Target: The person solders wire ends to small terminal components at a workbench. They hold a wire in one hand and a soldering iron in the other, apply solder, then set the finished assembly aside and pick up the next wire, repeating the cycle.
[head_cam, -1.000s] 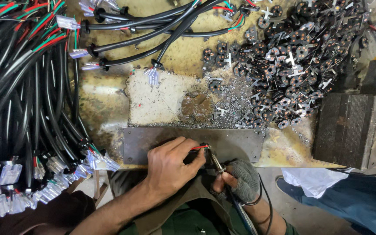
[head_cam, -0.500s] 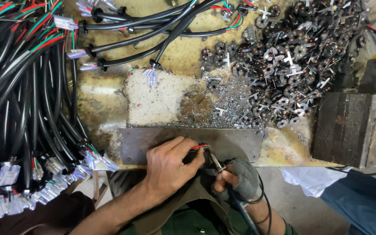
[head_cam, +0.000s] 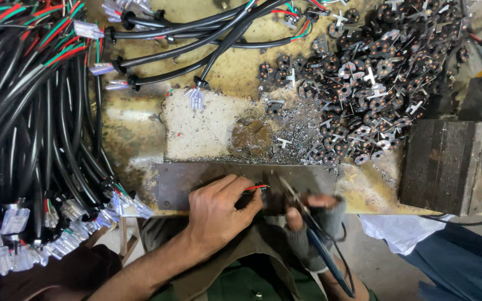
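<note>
My left hand (head_cam: 217, 210) sits low in the middle of the frame, knuckles up, its grip pinched closed on a thin red wire (head_cam: 256, 188) whose end pokes out past my fingertips toward the right. The wire lies over the near edge of a dark metal plate (head_cam: 196, 178) that runs across the lower middle of the bench (head_cam: 135, 134).

My right hand (head_cam: 314, 218), in a grey fingerless glove, is just right of the left, its grip wrapped shut around a slim tool with dark blue handles (head_cam: 322, 245). The tool's metal tip (head_cam: 287, 188) points up and left and sits just beside the wire end; I cannot tell if they touch.

A thick bundle of black cables (head_cam: 23, 122) with clear plastic connectors (head_cam: 57, 239) fills the left side of the frame. More black cables (head_cam: 196, 33) cross the top. A heap of small dark round parts with metal crosses (head_cam: 364, 89) spreads over the upper right. A dark ribbed metal block (head_cam: 447, 164) stands at the right, with a white cloth (head_cam: 400, 231) below it.
</note>
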Motion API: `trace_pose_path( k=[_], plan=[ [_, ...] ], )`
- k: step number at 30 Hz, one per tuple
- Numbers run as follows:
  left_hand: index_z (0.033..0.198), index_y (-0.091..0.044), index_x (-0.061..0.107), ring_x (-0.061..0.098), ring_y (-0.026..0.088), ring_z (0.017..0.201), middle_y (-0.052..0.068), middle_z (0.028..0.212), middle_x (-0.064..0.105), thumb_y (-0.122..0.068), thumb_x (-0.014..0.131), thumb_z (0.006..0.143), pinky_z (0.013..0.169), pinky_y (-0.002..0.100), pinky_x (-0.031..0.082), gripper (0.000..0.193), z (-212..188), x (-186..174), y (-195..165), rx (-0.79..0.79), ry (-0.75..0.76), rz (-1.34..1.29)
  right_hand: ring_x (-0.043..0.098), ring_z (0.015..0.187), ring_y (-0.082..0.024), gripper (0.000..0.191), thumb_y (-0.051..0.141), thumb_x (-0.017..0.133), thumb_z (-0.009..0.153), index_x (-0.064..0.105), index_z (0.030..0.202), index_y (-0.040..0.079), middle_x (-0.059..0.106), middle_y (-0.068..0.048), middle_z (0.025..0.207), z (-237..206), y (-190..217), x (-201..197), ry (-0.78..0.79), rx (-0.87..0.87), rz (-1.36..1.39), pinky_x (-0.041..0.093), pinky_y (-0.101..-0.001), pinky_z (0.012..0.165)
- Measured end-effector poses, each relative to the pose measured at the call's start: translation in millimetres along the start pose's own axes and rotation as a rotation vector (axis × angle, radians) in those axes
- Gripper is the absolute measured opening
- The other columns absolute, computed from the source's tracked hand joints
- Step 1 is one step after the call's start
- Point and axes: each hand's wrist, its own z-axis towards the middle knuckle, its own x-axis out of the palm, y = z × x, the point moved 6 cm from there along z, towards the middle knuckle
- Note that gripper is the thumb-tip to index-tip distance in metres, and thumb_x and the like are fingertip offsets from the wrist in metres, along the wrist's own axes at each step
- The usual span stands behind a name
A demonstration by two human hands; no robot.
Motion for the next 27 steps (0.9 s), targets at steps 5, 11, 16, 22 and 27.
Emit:
trace_pose_path(
  k=[5,11,16,22,27],
  plan=[
    [0.088,-0.008,0.071,0.068,0.031,0.067,0.008,0.077,0.067,-0.020,0.081,0.078,0.058,0.041,0.053,0.018,-0.4,1.1,0.3,-0.007,0.020,0.021,0.059,0.084,-0.010,0.031,0.006,0.078,0.101,0.051,0.116,0.008,0.068,-0.006,0.098,20.2,-9.7,25.7,0.231,0.195,0.698,0.048,-0.0238,0.073],
    [0.092,-0.007,0.070,0.067,0.033,0.070,0.010,0.079,0.065,-0.019,0.081,0.075,0.059,0.042,0.052,0.024,-1.0,1.6,0.1,0.005,0.036,0.027,0.072,0.079,-0.012,0.041,0.001,0.075,0.097,0.038,0.107,0.015,0.075,-0.009,0.107,30.0,3.8,60.5,0.210,0.118,0.439,0.057,-0.0257,0.065],
    [0.093,-0.006,0.069,0.067,0.032,0.070,0.009,0.079,0.065,-0.018,0.080,0.074,0.059,0.042,0.052,0.025,-1.8,0.2,-0.1,0.020,0.032,0.011,0.074,0.082,-0.017,0.043,-0.003,0.082,0.087,0.051,0.108,0.018,0.078,-0.010,0.095,28.8,18.6,43.8,0.145,-0.049,-0.140,0.056,-0.0270,0.075],
    [0.085,-0.009,0.070,0.067,0.030,0.067,0.008,0.077,0.064,-0.020,0.083,0.077,0.058,0.041,0.053,0.018,0.7,-0.6,-5.3,-0.007,0.005,0.083,0.069,0.084,-0.017,0.051,-0.003,0.085,0.081,0.041,0.104,0.011,0.076,-0.009,0.092,35.3,18.6,34.4,0.050,-0.100,-0.134,0.050,-0.0287,0.078],
    [0.104,-0.010,0.074,0.071,0.026,0.075,0.006,0.092,0.068,-0.016,0.082,0.078,0.065,0.036,0.058,0.028,0.4,-10.0,-16.0,0.077,-0.089,-0.010,0.069,0.089,-0.012,0.053,-0.001,0.081,0.086,0.034,0.108,0.010,0.073,-0.006,0.097,32.5,8.1,36.1,0.046,0.065,0.204,0.054,-0.0254,0.082]
  ],
)
